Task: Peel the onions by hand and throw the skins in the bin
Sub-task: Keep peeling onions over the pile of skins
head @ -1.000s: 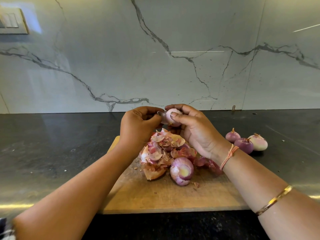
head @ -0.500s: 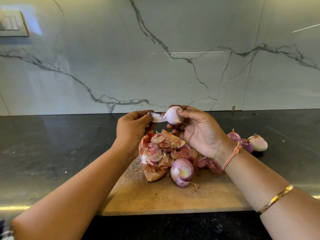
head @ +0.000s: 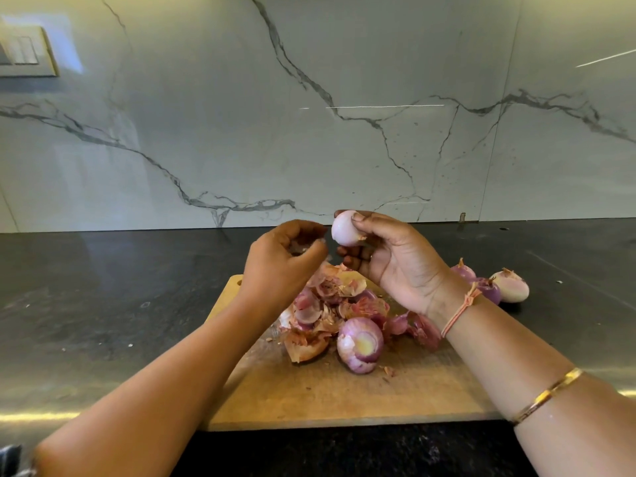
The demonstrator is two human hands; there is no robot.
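My right hand (head: 395, 259) holds a small pale peeled onion (head: 345, 228) between thumb and fingertips, above the wooden cutting board (head: 344, 397). My left hand (head: 285, 256) hovers just left of it, blurred, fingers curled round a thin piece of onion skin (head: 303, 246). Below both hands a heap of pink and brown skins (head: 330, 304) lies on the board. A purple onion (head: 359, 344) with a cut top rests at the heap's front edge.
Three more onions (head: 495, 285) sit on the dark countertop (head: 103, 304) to the right of the board. A marble wall (head: 309, 115) rises behind the counter, with a switch plate (head: 24, 51) at upper left. No bin is in view.
My left hand has pulled a strip of skin off the onion and moved down and left, away from it. My right hand has lifted the onion slightly and turned it.
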